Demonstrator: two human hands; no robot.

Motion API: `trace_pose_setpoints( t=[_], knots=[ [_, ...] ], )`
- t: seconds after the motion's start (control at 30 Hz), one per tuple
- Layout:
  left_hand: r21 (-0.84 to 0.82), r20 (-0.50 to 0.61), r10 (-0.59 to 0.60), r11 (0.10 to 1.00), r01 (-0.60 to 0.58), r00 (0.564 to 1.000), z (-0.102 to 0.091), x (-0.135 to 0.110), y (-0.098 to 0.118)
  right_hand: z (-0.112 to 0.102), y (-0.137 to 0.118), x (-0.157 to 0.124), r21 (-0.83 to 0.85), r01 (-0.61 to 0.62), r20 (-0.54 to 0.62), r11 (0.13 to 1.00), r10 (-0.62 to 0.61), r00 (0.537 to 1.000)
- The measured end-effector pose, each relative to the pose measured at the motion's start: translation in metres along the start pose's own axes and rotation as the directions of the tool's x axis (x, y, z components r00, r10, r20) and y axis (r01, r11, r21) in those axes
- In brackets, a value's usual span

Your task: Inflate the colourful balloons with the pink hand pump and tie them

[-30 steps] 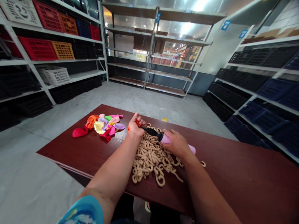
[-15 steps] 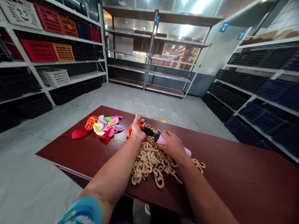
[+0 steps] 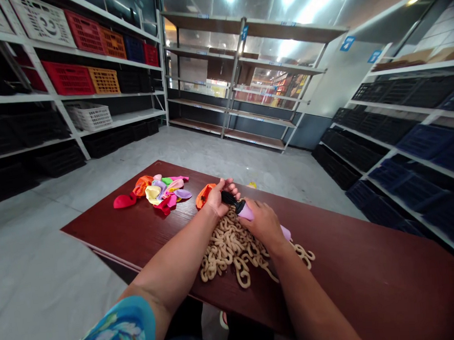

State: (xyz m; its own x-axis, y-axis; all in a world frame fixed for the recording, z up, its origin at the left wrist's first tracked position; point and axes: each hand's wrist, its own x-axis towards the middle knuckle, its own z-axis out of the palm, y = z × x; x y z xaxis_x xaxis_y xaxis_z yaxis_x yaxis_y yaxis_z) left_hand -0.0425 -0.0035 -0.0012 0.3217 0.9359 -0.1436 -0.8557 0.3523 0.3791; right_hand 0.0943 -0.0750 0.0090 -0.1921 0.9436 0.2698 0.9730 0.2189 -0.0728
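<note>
My right hand (image 3: 264,221) is wrapped around a light-purple tube (image 3: 246,211) with a black collar at its far end. Black strands (image 3: 228,198) stick out of that collar toward my left hand (image 3: 221,195). My left palm faces up, fingers apart and a little curled, against the strands; whether it grips them is hard to see. Just left of it lies an orange limp piece (image 3: 203,194) with a small black patch, partly behind the hand. Beneath both hands spreads a heap of tan curled strings (image 3: 229,239), some loose at the right.
A pile of colourful limp pieces, like deflated balloons (image 3: 161,190), lies on the dark red table (image 3: 111,226) at the left. Shelves with crates (image 3: 67,77) stand at the left, a metal rack (image 3: 227,113) behind, and shelves of dark crates (image 3: 386,129) at the right.
My left hand has shifted slightly right, toward the tube, and its fingers have turned up more. The orange piece shows more beside it. My right hand keeps its hold.
</note>
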Motion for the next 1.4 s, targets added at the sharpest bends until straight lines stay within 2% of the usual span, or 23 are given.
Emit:
trace_pose_setpoints(
  t=[0.17,0.3,0.4,0.57,0.67,0.73,0.8,1.0,1.1,1.27,1.4],
  knots=[
    [-0.038,-0.062,0.120,0.992,-0.122,0.991,-0.001,0.004,0.007,-0.004,0.002,0.000,-0.051,0.013,0.059,0.999,-0.010,0.998],
    [-0.079,-0.097,0.188,0.977,-0.196,0.977,-0.003,0.007,0.015,-0.006,0.007,0.001,-0.103,-0.094,0.138,0.990,0.108,0.984],
    [-0.073,-0.131,0.221,0.970,-0.232,0.966,-0.004,0.009,0.024,-0.009,0.013,0.002,-0.123,-0.127,0.168,0.984,0.146,0.975],
    [-0.062,-0.198,0.358,0.925,-0.376,0.913,-0.007,0.009,0.048,-0.015,0.039,0.001,-0.187,-0.143,0.153,0.972,0.173,0.973],
    [-0.042,-0.225,0.399,0.908,-0.418,0.889,-0.008,0.008,0.056,-0.015,0.056,0.000,-0.173,-0.196,0.201,0.965,0.230,0.952],
    [-0.039,-0.208,0.402,0.908,-0.418,0.892,-0.007,0.008,0.054,-0.014,0.060,0.000,-0.150,-0.196,0.229,0.969,0.227,0.947],
    [-0.039,-0.175,0.391,0.914,-0.403,0.904,-0.004,0.007,0.047,-0.013,0.058,0.000,-0.151,-0.161,0.209,0.975,0.191,0.959],
    [0.024,0.028,0.346,0.938,-0.347,0.938,0.009,0.000,0.015,-0.008,0.031,0.001,-0.170,-0.098,0.099,0.981,0.116,0.988],
    [0.050,0.081,0.330,0.941,-0.334,0.941,0.013,-0.004,0.007,-0.007,0.019,0.000,-0.175,-0.097,0.042,0.980,0.106,0.993],
    [0.074,0.026,0.377,0.923,-0.378,0.926,0.012,-0.003,0.016,-0.007,0.018,0.003,-0.111,-0.119,0.109,0.987,0.131,0.985],
    [0.068,-0.070,0.462,0.887,-0.457,0.884,0.006,0.001,0.036,-0.009,0.039,0.006,-0.104,-0.116,0.197,0.988,0.135,0.971]
  ],
)
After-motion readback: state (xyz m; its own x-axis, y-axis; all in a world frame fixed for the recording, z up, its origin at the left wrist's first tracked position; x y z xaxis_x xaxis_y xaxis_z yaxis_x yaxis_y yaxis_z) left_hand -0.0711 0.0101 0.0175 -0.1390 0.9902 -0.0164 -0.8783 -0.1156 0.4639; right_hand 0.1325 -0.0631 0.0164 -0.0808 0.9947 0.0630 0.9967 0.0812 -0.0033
